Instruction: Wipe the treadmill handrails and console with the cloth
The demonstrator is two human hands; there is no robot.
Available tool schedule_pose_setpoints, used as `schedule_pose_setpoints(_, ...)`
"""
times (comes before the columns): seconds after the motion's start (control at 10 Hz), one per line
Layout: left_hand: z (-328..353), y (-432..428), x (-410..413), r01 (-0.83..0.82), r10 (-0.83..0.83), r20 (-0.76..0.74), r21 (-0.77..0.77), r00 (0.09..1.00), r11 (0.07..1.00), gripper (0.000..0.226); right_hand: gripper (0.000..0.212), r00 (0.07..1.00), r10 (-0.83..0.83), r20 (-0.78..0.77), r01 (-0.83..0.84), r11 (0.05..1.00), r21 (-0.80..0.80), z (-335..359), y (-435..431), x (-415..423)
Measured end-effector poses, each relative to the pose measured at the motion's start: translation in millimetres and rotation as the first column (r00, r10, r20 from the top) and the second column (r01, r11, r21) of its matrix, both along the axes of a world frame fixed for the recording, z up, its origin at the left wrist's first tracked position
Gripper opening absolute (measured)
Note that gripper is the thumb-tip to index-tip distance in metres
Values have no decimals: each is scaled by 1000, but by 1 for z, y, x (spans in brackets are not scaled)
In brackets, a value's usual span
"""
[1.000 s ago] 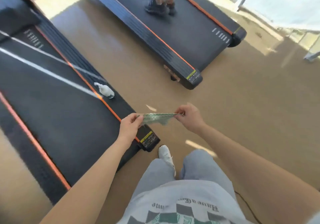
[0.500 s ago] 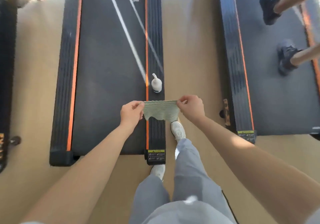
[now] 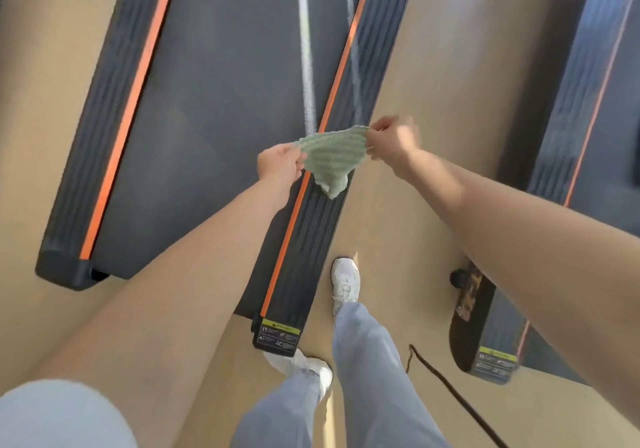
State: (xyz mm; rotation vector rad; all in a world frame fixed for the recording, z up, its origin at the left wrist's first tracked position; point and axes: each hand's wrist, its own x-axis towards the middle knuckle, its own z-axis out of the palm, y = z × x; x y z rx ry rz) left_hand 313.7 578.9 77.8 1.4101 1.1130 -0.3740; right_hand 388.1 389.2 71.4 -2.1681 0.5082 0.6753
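Tan gym floor (image 3: 433, 49) carries a black, orange-striped treadmill deck (image 3: 214, 101). Fingers (image 3: 298, 156) of left hand (image 3: 278, 167) and right hand (image 3: 394, 142) pinch opposite ends of the pale green striped cloth (image 3: 332, 151), its long axis running 8 to 2 o'clock. Handrails and console sit out of view, likely at 12 o'clock.

text: none reading clearly | warning label (image 3: 278, 335) sitting on treadmill rail (image 3: 306, 239) below left-hand fingers (image 3: 297, 160), print blurring | second label (image 3: 496, 361) lower-right of right-hand fingers (image 3: 376, 136), blurring
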Motion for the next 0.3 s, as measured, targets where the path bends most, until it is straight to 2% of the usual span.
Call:
schedule_pose_setpoints(0.1,-13,0,2,89,-91,-13,-124,996,988,52,26,994,5,-107,3,997,81,-30,5,8)
schedule_pose_setpoints(0.2,-13,1,-11,76,-87,-51,-181,995,981,64,68,972,92,-217,-54,984,172,-33,10,-3)
schedule_pose_setpoints(0.3,-5,2,-29,53,-69,-97,-154,993,987,36,82,974,75,-212,-32,980,197,-30,10,-24)
